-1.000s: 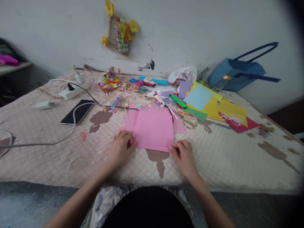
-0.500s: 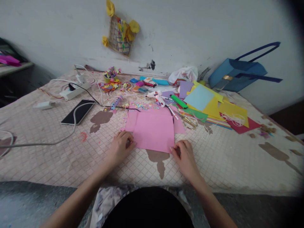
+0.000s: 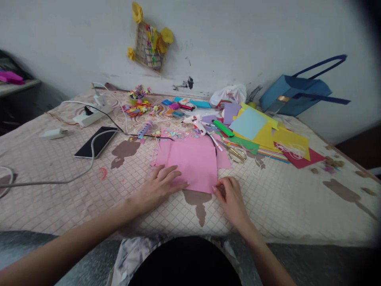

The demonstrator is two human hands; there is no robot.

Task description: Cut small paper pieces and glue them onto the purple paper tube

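A pink paper sheet (image 3: 196,163) lies flat in front of me, over other pink paper whose edges show at its left and right. My left hand (image 3: 160,184) rests with fingers spread over the sheet's lower left part. At the lower right corner, my right hand (image 3: 230,194) pinches the sheet between thumb and fingertips. Just beyond the paper is a white glue gun (image 3: 199,124), with small paper bits (image 3: 181,134) to its left. Gold-handled scissors (image 3: 236,154) lie to the right of the sheet.
Left of the paper lie a black phone (image 3: 95,142), a white power strip (image 3: 92,115) and cables. Coloured sheets (image 3: 268,135) and a green cutter (image 3: 223,128) are at the right. A blue bag (image 3: 294,95) leans against the wall behind; a flower pot (image 3: 137,97) stands back left.
My left hand has opened from its pinch at the lower left corner and moved right, spreading over the pink sheet. My right hand stays at its corner.
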